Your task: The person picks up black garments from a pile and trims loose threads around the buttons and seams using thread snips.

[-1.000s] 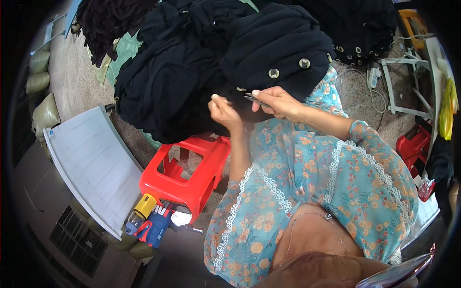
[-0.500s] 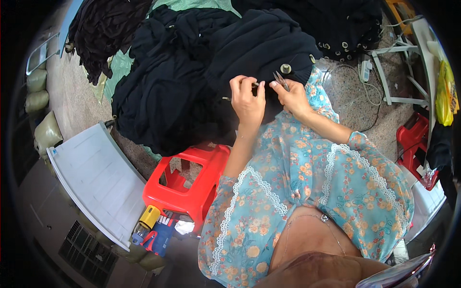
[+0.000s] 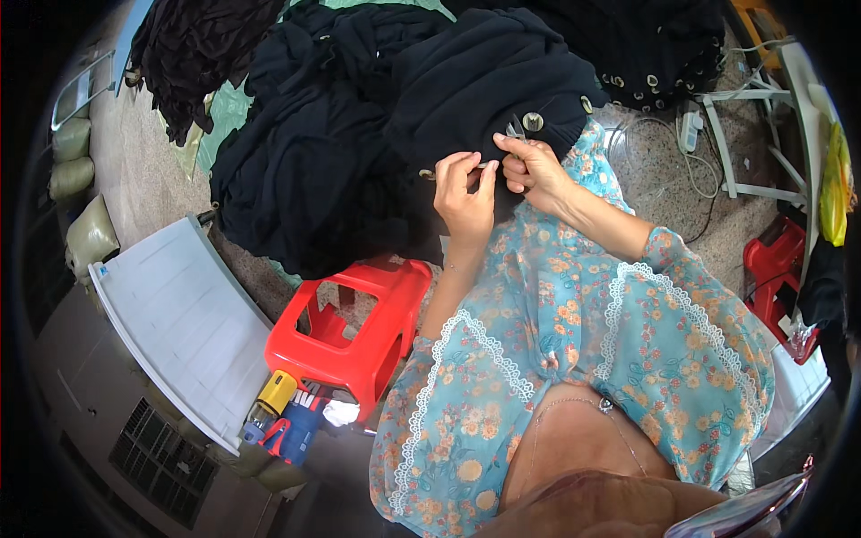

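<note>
A dark navy knit garment [image 3: 493, 76] lies bunched over my lap, with large pale-rimmed buttons along its edge. One round button [image 3: 533, 121] faces up beyond my right hand. My left hand [image 3: 465, 199] is closed in a pinch on the garment's edge; a small pale bit, like a button seen edge-on, shows at its fingertips. My right hand [image 3: 541, 172] is closed round small metal thread snips [image 3: 515, 131], their blades pointing up and away from me. The two hands are close together, fingertips nearly meeting. Another button [image 3: 425, 173] shows left of my left hand.
More dark garments [image 3: 305, 161] are heaped left and beyond. A red plastic stool [image 3: 359, 377] stands at my left beside a white panel [image 3: 179, 323]. A blue box with a yellow-topped container [image 3: 280, 392] is below it. At right are a white metal frame [image 3: 758, 94], cable and power strip [image 3: 690, 130].
My right hand has moved slightly left and turned, with its fingers curled more round the snips. The left hand has shifted slightly down, still pinching. The view has tilted a little.
</note>
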Action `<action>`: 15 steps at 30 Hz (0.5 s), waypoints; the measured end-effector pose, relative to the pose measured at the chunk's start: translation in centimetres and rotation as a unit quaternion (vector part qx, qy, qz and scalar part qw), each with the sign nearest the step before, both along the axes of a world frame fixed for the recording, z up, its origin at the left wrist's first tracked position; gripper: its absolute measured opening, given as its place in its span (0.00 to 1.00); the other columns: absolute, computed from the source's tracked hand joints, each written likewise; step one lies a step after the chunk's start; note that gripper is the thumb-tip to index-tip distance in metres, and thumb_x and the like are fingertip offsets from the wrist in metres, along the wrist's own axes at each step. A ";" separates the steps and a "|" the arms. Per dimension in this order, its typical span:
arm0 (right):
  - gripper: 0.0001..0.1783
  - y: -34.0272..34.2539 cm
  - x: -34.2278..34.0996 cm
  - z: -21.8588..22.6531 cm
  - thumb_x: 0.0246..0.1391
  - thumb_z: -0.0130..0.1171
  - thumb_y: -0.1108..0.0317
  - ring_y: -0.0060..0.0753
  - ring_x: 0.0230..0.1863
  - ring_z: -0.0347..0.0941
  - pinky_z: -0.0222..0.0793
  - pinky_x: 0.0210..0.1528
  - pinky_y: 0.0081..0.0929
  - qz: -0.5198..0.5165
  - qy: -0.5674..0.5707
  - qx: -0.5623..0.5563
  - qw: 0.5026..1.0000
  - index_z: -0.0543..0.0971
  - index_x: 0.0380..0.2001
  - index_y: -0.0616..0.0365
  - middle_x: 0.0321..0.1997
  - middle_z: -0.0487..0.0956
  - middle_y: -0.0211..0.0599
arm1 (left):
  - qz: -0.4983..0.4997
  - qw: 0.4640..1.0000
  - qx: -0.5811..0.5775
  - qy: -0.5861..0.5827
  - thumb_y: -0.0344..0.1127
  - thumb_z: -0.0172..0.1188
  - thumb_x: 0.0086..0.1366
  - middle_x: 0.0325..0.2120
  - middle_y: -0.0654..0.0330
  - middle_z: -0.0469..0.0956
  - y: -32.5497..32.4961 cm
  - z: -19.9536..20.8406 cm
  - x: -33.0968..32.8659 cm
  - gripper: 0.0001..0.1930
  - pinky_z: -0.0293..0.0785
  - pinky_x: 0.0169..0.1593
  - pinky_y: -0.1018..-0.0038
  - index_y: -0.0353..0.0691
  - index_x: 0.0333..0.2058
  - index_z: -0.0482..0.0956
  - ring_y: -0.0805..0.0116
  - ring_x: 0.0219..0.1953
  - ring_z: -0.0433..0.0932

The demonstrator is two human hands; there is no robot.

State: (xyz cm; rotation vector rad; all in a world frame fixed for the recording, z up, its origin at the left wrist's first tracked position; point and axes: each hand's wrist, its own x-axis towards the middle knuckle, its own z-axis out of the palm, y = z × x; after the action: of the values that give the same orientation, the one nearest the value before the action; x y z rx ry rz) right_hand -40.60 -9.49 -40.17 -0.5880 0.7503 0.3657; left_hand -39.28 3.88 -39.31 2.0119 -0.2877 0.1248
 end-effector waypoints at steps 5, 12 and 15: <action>0.20 -0.3 -0.1 0.4 0.57 0.61 0.60 0.12 0.10 0.51 0.47 0.14 0.18 -0.009 0.005 0.055 0.998 0.67 0.15 0.46 0.11 0.61 0.17 | 0.006 1.000 0.007 0.029 0.18 0.66 0.52 0.37 0.56 0.76 -0.4 0.5 0.3 0.09 0.81 0.34 0.78 0.30 0.32 0.79 0.70 0.35 0.78; 0.21 -0.5 -0.3 0.4 0.56 0.62 0.60 0.12 0.10 0.51 0.47 0.14 0.18 0.021 -0.029 0.024 0.999 0.67 0.14 0.45 0.11 0.60 0.18 | 0.040 0.992 -0.073 0.098 0.17 0.60 0.57 0.36 0.57 0.74 0.5 -1.0 0.4 0.03 0.78 0.33 0.79 0.28 0.31 0.78 0.72 0.29 0.78; 0.20 -0.4 -0.4 0.5 0.56 0.62 0.60 0.12 0.10 0.50 0.47 0.13 0.17 0.026 -0.025 0.014 0.999 0.66 0.14 0.45 0.11 0.60 0.17 | 0.041 0.997 -0.033 0.063 0.17 0.58 0.59 0.36 0.57 0.73 0.1 -1.3 0.2 0.04 0.78 0.33 0.80 0.28 0.33 0.78 0.72 0.27 0.78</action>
State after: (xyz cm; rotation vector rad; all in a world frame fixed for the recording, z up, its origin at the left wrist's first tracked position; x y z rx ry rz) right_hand -40.95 -9.91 -39.72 -0.5882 0.6815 0.4074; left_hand -39.07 3.98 -40.59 1.9573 -0.1192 0.0574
